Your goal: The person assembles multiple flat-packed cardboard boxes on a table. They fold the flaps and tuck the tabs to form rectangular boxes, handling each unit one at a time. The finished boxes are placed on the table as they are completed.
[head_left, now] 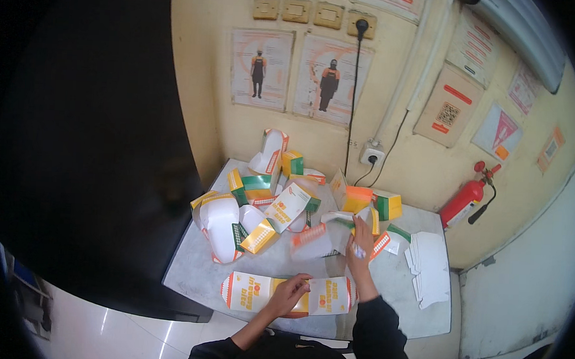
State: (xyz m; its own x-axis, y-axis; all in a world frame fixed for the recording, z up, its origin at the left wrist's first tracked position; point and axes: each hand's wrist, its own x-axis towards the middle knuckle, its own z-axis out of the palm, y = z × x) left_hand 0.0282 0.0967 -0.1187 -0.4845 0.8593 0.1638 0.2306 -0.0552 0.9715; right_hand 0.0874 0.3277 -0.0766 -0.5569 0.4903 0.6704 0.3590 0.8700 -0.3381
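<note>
A flat, unfolded food carton (244, 292), white with yellow and orange print, lies along the table's near edge. My left hand (287, 296) rests over its middle panel, fingers curled in against the card. Farther right, my right hand (361, 250) is raised over the table with its fingers stretched out, beside the heap of folded cartons. A carton smeared by motion (313, 242) is just left of that hand, apart from its fingers. Folded cartons in white, yellow, green and orange, such as a yellow-ended one (259, 236), are piled across the table's back.
A stack of flat white card blanks (428, 269) lies at the right of the grey table (194, 265). Behind it, plugged cables (352, 92) hang down the wall. A red fire extinguisher (464, 201) is mounted right; a dark panel (97, 139) stands left.
</note>
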